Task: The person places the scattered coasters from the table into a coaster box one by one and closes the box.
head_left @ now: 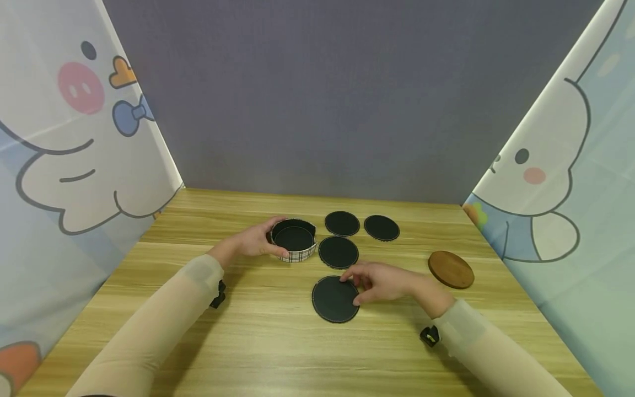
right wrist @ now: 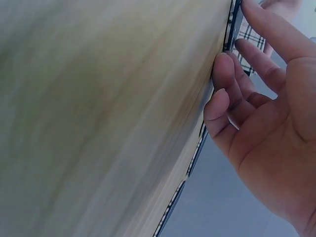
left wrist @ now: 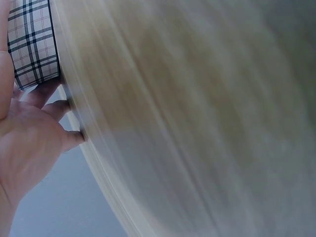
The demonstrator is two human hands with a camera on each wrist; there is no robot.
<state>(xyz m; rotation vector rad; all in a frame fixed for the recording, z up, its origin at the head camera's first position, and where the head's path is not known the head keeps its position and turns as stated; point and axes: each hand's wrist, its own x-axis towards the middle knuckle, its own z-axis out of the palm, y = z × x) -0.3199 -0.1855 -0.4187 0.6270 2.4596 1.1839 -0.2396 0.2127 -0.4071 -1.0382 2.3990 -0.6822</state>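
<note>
On the table (head_left: 248, 342), I saw the holder (head_left: 301, 255) just right of the left hand (head_left: 254, 241), inside its grasp. One coaster (head_left: 331, 302) lay just left of the right hand (head_left: 381, 281), at its fingertips (head_left: 344, 279); three more coasters (head_left: 339, 252) lay beyond that hand, a disc (head_left: 451, 269) to its right.

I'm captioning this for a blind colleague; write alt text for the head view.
A person's left hand holds a round plaid-sided holder on a wooden table, while the right hand is at the edge of the nearest of four black discs. A brown wooden disc lies farther right.
</note>
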